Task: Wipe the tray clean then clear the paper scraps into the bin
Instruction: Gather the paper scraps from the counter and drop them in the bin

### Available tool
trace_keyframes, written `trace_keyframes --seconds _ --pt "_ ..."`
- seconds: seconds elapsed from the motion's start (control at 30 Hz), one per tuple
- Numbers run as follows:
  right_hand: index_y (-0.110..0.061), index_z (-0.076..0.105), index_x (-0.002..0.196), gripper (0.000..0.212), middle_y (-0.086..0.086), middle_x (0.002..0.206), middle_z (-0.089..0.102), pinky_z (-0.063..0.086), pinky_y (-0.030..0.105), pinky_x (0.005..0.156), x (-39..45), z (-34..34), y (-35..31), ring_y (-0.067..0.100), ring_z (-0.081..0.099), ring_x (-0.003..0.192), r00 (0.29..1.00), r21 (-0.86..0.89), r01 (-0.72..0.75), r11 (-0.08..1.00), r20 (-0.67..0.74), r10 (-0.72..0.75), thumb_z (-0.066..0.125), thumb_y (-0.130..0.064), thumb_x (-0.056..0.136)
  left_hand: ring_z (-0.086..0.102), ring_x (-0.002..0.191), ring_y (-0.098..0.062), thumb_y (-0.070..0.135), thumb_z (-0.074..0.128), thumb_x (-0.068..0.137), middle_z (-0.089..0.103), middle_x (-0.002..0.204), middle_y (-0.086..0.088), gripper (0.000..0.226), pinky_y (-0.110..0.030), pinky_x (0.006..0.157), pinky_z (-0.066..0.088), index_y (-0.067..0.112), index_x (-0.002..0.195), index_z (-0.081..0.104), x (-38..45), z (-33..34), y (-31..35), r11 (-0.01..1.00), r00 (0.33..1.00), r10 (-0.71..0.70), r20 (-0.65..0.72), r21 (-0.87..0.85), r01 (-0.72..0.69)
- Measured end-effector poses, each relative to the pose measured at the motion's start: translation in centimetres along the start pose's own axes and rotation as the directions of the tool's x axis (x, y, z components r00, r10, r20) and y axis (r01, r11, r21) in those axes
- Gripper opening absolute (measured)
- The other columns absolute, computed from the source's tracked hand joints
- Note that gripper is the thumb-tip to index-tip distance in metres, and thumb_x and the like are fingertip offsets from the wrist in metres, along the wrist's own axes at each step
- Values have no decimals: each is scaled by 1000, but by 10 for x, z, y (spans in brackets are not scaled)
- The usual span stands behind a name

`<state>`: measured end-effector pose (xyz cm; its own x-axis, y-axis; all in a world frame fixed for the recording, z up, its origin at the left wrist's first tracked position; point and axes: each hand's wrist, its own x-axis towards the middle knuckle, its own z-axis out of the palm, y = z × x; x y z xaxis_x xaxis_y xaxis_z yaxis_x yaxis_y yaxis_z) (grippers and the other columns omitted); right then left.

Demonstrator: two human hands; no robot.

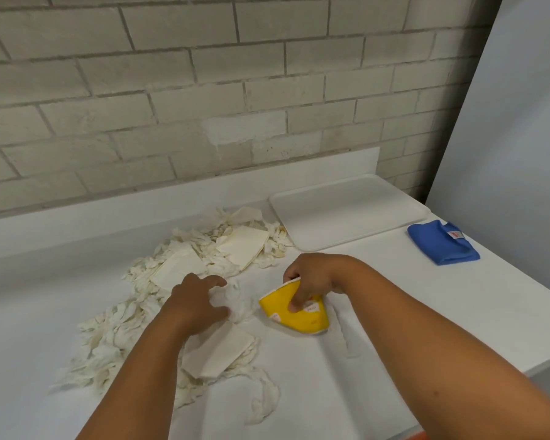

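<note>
1. Head view, looking down at a white counter (426,312) against a pale brick wall (172,74); two bare forearms reach in from the bottom edge.
2. Right hand (311,277), centre-right: fingers curled over the top rim of a yellow paper cup (294,312), thumb pressed on its outer side, so the rim is pinched betw. fingers & thumb; the cup lies tipped on its side, squashed flat, lower edge touching the counter.
3. Left hand (197,300), just left of the cup & apart from it: fingers loosely spread and bent down over a small crumpled white scrap (240,304); can't tell if fingertips actually touch it; nothing is gripped.
4. Paper scraps (185,265): a wide scatter of torn cream shreds & several flat folded napkins across centre-left of the counter, from near the wall down past the left forearm; one flat napkin (219,347) lies just under the left wrist; a stray curl of shreds (264,401) sits near the front, betw. the arms.
5. Tray (346,211): white, rectangular, flat on the counter at the back right, near the wall; its left corner is just beside the scrap pile.
6. Blue cloth (442,242): folded, on the counter right of the tray, near its front corner, well apart from both hands.
</note>
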<state>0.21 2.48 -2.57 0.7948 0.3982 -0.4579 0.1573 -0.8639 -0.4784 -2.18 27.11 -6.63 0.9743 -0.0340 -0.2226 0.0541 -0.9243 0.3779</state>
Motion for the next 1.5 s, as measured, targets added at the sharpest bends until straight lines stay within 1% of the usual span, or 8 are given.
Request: trace_keyframes --seconds 0.17,0.3,0.4,0.67,0.83,1.0,1.33,1.5 --pt "-22 66 93 30 2 99 65 55 38 83 -14 -5 11 23 64 94 989 347 -7 938 -138 58 85 -16 70 26 138 -32 56 66 74 31 145 -5 68 -42 106 34 41 136 42 10 13 20 990 998 -55 38 134 49" --pt "-24 66 86 28 4 98 66 54 42 81 -18 -5 13 27 65 98 980 441 8 898 -182 81 85 -16 68 55 99 -15 26 65 77 60 113 2 20 -24 79 41 30 97 64 16 11 37 988 997 21 -74 152 -9" --pt "-22 65 89 27 5 97 66 49 36 75 -24 -5 16 25 64 92 974 518 20 855 -203 100 84 -16 70 54 80 -11 12 61 74 63 97 4 15 -22 65 40 27 75 63 17 1 41 991 991 52 -120 126 -37" --pt "-16 63 92 21 13 98 66 52 47 86 -58 -16 35 27 63 89 935 718 128 684 -318 158 78 -12 78 62 61 -23 12 72 73 69 87 3 10 -22 54 45 22 73 69 2 -51 77 895 938 137 -320 -365 -255" --pt "-13 62 106 28 7 103 65 53 35 82 -102 -20 59 19 63 87 905 717 100 690 -354 237 75 -17 82 67 75 -31 11 77 72 72 90 -1 12 -37 68 53 21 70 70 -3 -32 124 789 957 204 -206 -544 -286" --pt "-20 63 103 28 6 107 66 54 42 91 -161 -18 115 28 64 102 840 764 71 642 -393 374 77 -20 79 66 74 -22 9 75 70 72 87 3 12 -31 63 49 19 69 70 -14 19 192 737 927 369 -58 -589 -331" --pt "-12 65 96 20 18 102 70 56 40 78 -294 29 230 28 68 85 679 891 141 433 -405 612 71 -1 81 67 92 -19 8 72 74 71 97 0 14 -36 84 54 22 72 69 -61 130 337 676 740 625 248 -647 -354" --pt "-7 64 105 28 18 101 71 55 45 83 -331 63 281 32 68 89 609 919 72 387 -348 713 74 -5 79 66 91 -17 12 70 78 68 99 1 10 -28 69 55 19 84 68 -84 180 386 682 673 673 306 -609 -405"
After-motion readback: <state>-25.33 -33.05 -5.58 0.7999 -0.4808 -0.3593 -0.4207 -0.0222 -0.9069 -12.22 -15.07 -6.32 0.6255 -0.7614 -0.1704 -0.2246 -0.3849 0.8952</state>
